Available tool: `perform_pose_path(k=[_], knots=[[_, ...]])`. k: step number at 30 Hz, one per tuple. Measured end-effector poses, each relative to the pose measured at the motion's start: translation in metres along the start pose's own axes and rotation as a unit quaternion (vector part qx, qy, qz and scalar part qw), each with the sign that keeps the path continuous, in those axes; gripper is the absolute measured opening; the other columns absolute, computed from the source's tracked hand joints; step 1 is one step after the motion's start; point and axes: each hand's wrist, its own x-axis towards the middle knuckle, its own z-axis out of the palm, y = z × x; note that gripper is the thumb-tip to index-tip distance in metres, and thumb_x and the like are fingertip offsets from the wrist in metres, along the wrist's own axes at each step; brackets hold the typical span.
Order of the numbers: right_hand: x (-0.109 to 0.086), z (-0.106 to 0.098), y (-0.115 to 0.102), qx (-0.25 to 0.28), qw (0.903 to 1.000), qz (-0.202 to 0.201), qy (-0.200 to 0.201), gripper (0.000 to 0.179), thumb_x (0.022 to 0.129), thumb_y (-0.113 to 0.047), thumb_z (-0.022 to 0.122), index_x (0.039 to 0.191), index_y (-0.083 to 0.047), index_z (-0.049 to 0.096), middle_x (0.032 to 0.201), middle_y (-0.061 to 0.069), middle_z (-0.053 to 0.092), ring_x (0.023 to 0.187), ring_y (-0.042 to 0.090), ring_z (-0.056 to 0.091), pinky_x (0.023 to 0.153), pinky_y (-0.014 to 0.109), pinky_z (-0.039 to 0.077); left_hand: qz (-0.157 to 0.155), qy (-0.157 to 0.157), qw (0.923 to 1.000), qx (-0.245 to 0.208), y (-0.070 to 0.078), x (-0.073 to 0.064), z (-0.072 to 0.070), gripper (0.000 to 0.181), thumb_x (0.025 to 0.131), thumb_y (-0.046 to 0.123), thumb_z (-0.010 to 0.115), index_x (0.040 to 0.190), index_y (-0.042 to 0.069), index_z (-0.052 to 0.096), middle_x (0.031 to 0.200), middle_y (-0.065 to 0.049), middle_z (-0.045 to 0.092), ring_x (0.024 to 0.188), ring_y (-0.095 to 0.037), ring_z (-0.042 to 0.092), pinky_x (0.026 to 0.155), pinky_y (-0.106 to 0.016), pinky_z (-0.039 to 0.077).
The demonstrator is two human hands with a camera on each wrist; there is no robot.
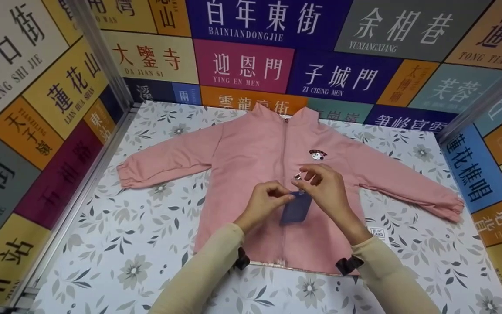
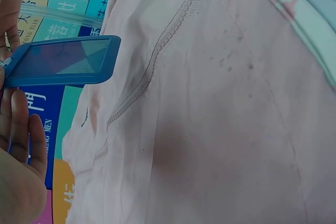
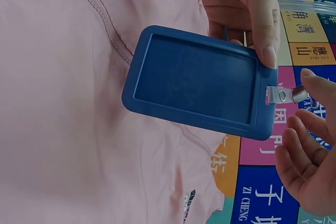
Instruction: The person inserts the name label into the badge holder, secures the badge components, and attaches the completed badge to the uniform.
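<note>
A blue badge holder (image 1: 295,210) hangs over the front of a pink zip jacket (image 1: 242,161), held above the cloth. My left hand (image 1: 265,201) pinches its top corner between thumb and fingers. With thumb and forefinger, my right hand (image 1: 327,186) grips the metal clip (image 3: 300,94), joined by a clear strap (image 3: 279,95) to the holder's slot. The holder's window shows no card in the right wrist view. Spread flat, the jacket has its zipper (image 1: 284,148) closed and both sleeves stretched outward. A small cartoon patch (image 1: 317,155) sits on its chest, just beyond my right hand.
Under the jacket lies a white tabletop (image 1: 133,244) with a grey floral print. A small white card label (image 1: 377,232) is by the jacket's lower right side. Panels with Chinese lettering (image 1: 244,65) wall the table at the back and both sides.
</note>
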Motion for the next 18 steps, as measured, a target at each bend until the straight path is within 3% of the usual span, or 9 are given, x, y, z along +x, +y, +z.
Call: perform_pose_path(k=[9,18], knots=[[-0.0004,0.0069,-0.0056,-0.061,0.9975,-0.028,0.022,0.036,0.075,-0.031,0.087,0.103,-0.011,0.075,0.075,0.005,0.067,0.068,0.027,0.063,0.063,0.030,0.046,0.017,0.004,0.9998,0.003,-0.0017,0.0005,-0.0005,0.010,0.082,0.010,0.080,0.084,0.002,0.074,0.086,-0.015,0.073,0.070,-0.004,0.060,0.066,-0.018,0.050],[-0.0018,0.0103,-0.0083,-0.100,0.9927,-0.042,0.053,0.031,0.075,-0.034,0.086,0.092,-0.012,0.075,0.072,0.004,0.067,0.067,0.021,0.062,0.063,0.035,0.047,0.008,0.006,1.0000,-0.002,-0.0020,0.0000,0.0009,0.010,0.081,0.010,0.080,0.084,0.002,0.074,0.088,-0.014,0.074,0.072,-0.005,0.062,0.067,-0.018,0.051]])
